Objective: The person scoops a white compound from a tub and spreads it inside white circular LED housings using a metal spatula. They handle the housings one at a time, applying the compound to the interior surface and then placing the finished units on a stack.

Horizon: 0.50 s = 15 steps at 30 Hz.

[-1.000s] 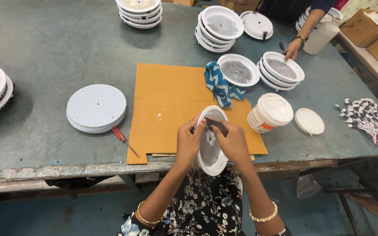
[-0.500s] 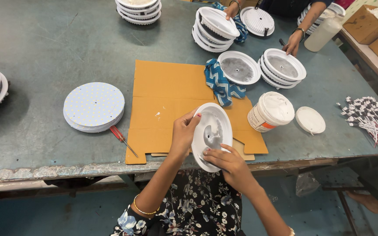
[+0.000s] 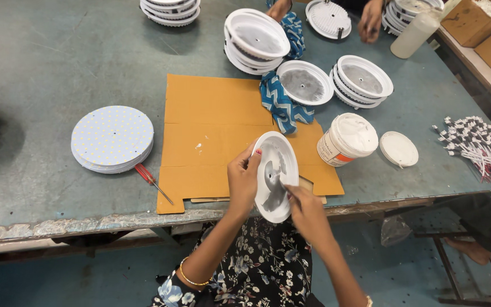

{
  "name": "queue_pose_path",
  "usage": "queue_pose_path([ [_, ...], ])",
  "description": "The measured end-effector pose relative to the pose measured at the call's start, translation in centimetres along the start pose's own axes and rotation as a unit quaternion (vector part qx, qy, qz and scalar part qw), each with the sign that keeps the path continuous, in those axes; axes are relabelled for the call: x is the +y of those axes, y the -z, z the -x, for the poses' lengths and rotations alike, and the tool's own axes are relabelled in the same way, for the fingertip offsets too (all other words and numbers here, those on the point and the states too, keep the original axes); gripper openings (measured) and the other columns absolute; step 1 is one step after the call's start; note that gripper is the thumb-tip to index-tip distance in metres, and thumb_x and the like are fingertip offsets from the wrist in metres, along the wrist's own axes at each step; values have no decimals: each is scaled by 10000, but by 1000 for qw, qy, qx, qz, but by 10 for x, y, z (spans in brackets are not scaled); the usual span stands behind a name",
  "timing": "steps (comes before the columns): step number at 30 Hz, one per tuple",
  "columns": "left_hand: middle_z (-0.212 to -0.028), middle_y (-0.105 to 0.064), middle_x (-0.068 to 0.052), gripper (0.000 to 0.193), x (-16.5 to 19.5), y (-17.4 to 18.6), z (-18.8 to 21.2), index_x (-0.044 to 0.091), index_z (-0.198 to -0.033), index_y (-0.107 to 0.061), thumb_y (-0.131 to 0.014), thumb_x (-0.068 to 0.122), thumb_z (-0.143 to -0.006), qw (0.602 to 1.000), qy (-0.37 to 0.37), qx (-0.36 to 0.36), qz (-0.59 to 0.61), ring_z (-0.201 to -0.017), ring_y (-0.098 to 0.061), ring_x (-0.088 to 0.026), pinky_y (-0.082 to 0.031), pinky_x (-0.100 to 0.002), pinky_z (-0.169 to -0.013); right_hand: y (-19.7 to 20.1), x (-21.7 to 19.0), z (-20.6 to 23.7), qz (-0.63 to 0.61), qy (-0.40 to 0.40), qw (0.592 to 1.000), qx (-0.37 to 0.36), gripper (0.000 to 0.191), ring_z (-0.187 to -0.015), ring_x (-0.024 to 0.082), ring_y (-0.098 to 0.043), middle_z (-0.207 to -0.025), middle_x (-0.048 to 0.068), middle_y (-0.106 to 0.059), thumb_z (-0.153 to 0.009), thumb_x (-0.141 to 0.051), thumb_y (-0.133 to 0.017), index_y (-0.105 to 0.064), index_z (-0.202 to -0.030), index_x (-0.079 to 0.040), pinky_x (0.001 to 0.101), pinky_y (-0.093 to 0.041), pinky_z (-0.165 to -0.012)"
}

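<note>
You had the white round housing [image 3: 277, 176] tilted over the near table edge [image 3: 86, 224], at about 5 o'clock of the cardboard sheet [image 3: 211, 136], your left hand [image 3: 243, 181] curled on its rim at 9 o'clock while your right hand [image 3: 308, 213] pressed fingertips into its grey-smeared inside. I judged that a firmer left-hand hold and short, even strokes would have served best. Room was tight: the paste tub [image 3: 348, 139] stood near at 2 o'clock, the red screwdriver [image 3: 153, 183] at 9 o'clock, leaving open cardboard at 11.
</note>
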State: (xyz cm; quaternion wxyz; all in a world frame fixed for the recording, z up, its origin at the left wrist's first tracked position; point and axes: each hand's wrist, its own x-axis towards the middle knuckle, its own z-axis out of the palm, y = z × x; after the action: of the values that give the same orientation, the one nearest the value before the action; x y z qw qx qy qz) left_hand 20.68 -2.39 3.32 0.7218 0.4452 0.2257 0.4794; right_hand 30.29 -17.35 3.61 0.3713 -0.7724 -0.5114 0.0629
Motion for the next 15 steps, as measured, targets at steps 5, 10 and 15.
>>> queue_pose_path([
  [5, -1332, -692, -169, 379, 12, -23, 27, -71, -1314, -647, -585, 129, -998, 999, -21, 20, -45, -1196, -635, -191, -488, -313, -1026, -1, -37, 24, -11, -84, 996, 7, 249, -879, 386, -718, -970, 229, -729, -920, -95, -591, -707, -1100, 34, 424, -537, -785],
  [10, -1422, -639, -189, 384, 32, -33, 55, -61, -1351, -624, -556, 144, -1033, 987, -100, 6, -124, -1354, -572, -234, -410, -340, -1133, 8, -77, 25, -7, -186, 982, -24, 263, -774, 421, -699, -836, 263, -702, -936, -180, -629, -682, -944, 78, 440, -529, -714],
  [15, -1408, -636, -166, 371, 24, -21, 51, -56, -1334, -629, -564, 129, -1019, 993, -84, 31, -74, -1284, -602, -204, -456, -333, -1082, 12, -76, 14, -50, -113, 992, -21, 270, -767, 322, -730, -847, 222, -731, -939, -193, -625, -706, -991, 59, 380, -540, -705],
])
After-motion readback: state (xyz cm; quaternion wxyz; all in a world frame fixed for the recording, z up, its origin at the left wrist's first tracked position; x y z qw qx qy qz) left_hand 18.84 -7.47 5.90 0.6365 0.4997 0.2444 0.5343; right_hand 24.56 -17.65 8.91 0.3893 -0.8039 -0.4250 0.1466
